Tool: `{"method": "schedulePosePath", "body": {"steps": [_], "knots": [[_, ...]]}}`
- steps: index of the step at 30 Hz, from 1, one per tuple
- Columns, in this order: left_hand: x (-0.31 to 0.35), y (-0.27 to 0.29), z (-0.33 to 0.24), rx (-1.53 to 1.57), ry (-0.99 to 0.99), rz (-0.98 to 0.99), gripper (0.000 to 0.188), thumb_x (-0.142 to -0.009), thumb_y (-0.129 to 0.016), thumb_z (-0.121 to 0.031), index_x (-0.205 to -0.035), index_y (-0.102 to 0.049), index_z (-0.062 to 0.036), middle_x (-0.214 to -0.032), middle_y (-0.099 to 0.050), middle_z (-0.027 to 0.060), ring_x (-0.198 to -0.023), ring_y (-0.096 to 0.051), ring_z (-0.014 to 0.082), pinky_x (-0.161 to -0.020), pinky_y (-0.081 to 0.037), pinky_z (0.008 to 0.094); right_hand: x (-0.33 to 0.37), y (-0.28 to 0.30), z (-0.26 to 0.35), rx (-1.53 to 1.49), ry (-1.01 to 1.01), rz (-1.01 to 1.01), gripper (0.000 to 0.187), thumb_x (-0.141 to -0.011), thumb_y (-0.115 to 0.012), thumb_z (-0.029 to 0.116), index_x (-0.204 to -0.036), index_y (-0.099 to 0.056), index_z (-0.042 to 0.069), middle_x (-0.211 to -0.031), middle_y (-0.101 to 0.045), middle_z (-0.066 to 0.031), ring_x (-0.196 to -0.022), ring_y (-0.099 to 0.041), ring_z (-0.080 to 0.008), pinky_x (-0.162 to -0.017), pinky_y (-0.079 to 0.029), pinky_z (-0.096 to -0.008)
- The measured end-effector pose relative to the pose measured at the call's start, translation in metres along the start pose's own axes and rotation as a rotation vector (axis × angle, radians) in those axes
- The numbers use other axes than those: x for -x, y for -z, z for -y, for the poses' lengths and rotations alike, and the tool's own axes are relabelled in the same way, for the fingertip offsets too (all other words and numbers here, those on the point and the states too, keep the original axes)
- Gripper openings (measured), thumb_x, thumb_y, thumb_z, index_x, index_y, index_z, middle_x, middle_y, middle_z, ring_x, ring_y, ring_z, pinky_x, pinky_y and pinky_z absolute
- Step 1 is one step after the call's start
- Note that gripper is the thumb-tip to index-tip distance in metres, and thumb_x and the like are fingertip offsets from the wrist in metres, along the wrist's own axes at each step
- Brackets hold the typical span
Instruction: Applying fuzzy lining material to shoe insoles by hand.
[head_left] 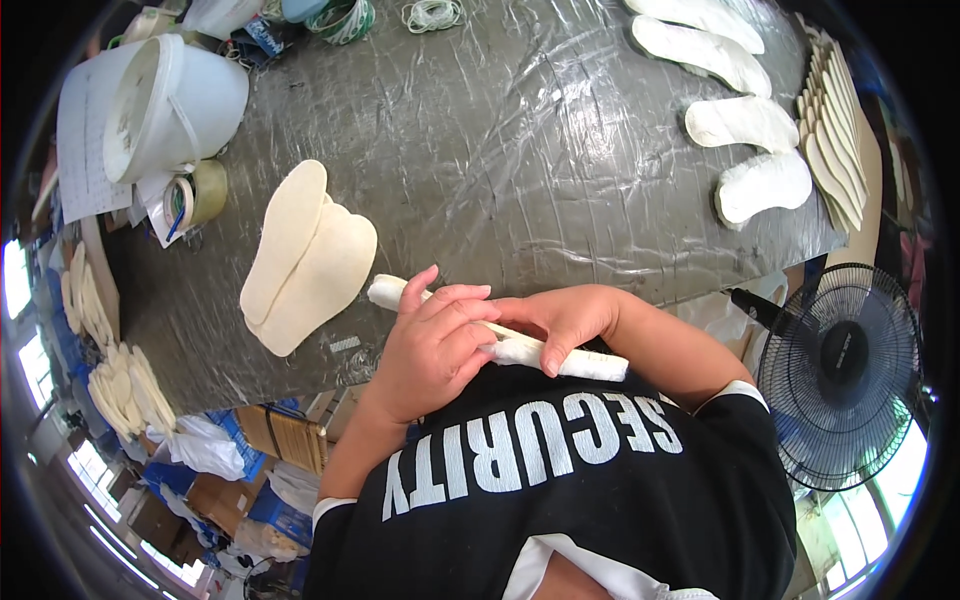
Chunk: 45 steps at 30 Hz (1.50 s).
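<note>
Close in front of my chest, at the table's near edge, I hold a white fleecy insole [592,366] turned nearly edge-on. My left hand [432,345] is closed over its left half, with the index finger lifted. My right hand [560,318] grips the middle, thumb pressed against the fleece and fingers partly hidden behind it. Left of my hands lies a small pile of flat cream insoles [320,265], overlapping at an angle. Several white fleecy insoles [742,122] lie in a row at the far right of the table.
Plastic sheeting covers the table [480,140]. A white bucket [190,100] and a tape roll [205,192] stand at the left. String bundles [345,18] lie at the back. On the right are stacked cream insoles [832,135] and a black fan [840,370].
</note>
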<state>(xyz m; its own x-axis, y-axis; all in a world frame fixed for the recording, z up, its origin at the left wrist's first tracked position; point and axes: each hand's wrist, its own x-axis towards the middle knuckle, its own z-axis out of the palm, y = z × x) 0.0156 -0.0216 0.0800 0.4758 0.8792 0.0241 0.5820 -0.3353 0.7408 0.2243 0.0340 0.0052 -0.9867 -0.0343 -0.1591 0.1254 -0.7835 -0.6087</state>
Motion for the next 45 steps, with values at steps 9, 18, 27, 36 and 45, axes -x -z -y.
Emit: {"method": "schedulePosePath", "body": {"steps": [9, 18, 27, 36, 45], "knots": [[-0.001, 0.001, -0.003, 0.016, 0.019, -0.021, 0.027, -0.065, -0.072, -0.002, -0.088, -0.059, -0.0096, -0.089, -0.066, 0.0023, -0.084, -0.063, 0.0231, -0.1, -0.035, 0.0527, 0.001, -0.005, 0.006, 0.259, -0.024, -0.03, 0.12, -0.055, -0.091, 0.042, -0.147, -0.026, 0.002, -0.13, -0.051, -0.0137, -0.118, -0.05, -0.0221, -0.101, -0.039, -0.0322], [0.009, -0.017, 0.014, -0.084, 0.09, -0.111, 0.025, -0.067, -0.071, -0.002, -0.088, -0.059, -0.0081, -0.088, -0.064, 0.0037, -0.084, -0.061, 0.0238, -0.095, -0.037, 0.0495, 0.012, -0.023, 0.034, 1.147, 0.005, -0.426, 0.054, -0.071, -0.079, 0.028, -0.117, -0.062, 0.006, -0.108, -0.065, -0.0208, -0.103, -0.062, -0.0354, -0.087, -0.048, -0.0428], [0.006, -0.024, 0.019, -0.113, 0.086, -0.112, 0.023, -0.066, -0.073, -0.006, -0.086, -0.062, -0.0089, -0.098, -0.063, 0.0046, -0.089, -0.059, 0.0245, -0.091, -0.039, 0.0455, 0.003, -0.035, 0.023, 1.451, -0.175, -0.732, 0.027, -0.072, -0.069, 0.012, -0.099, -0.07, 0.012, -0.079, -0.069, -0.0102, -0.072, -0.066, -0.0303, -0.066, -0.051, -0.0418], [0.002, -0.021, 0.019, -0.083, 0.022, -0.085, 0.02, -0.068, -0.071, -0.004, -0.084, -0.059, -0.0062, -0.094, -0.063, 0.0056, -0.087, -0.059, 0.0252, -0.084, -0.04, 0.0419, 0.001, -0.035, 0.017, 1.506, -0.139, -0.8, 0.024, -0.072, -0.066, 0.011, -0.096, -0.069, 0.01, -0.073, -0.067, -0.0111, -0.067, -0.065, -0.0306, -0.061, -0.051, -0.042], [0.003, -0.028, 0.018, -0.091, 0.048, -0.169, 0.016, -0.07, -0.068, -0.002, -0.079, -0.056, -0.0068, -0.087, -0.064, 0.0043, -0.08, -0.06, 0.0238, -0.081, -0.041, 0.0403, 0.007, -0.037, 0.012, 1.513, -0.083, -0.778, 0.028, -0.071, -0.073, 0.021, -0.097, -0.069, 0.01, -0.077, -0.068, -0.01, -0.07, -0.066, -0.0301, -0.064, -0.05, -0.0407]]}}
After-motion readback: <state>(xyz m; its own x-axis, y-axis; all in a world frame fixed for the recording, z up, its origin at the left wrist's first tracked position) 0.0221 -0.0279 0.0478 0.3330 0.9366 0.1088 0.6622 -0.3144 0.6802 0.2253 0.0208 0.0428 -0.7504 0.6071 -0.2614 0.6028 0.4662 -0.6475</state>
